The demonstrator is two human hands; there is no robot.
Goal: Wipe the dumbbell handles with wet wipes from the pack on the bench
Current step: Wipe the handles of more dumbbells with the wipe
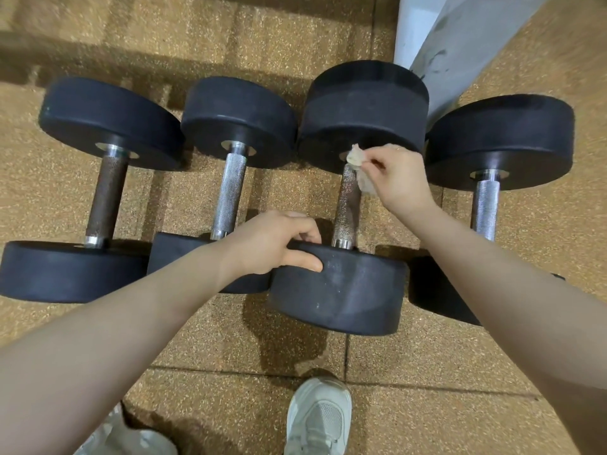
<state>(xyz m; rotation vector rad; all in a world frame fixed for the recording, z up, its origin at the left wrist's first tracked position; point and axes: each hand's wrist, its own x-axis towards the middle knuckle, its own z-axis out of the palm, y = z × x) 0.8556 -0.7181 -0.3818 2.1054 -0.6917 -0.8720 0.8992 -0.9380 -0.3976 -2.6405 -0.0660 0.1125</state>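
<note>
Floor: lying side by side on the speckled tan rubber floor tiles [98, 198], four black round-headed dumbbells with metal handles.
Third dumbbell from the left [348, 284]: sitting between its neighbours, near head closest to the camera, knurled steel handle [345, 208] running near to far.
Left hand [272, 244]: gripping the left rim of that near head, fingers curling over the top edge, thumb pressing on the side.
Right hand [400, 175]: pinching a crumpled, dirty-white wet wipe [361, 169], holding it at the far end of the handle, just against the far head.
Other dumbbells: leftmost dark-handled dumbbell [108, 198], second dumbbell [230, 188] and rightmost dumbbell [486, 198] lying untouched.
Near edge: showing two pale grey sneakers [318, 418].
Far right: standing behind the heads, a grey-white post [437, 44].
</note>
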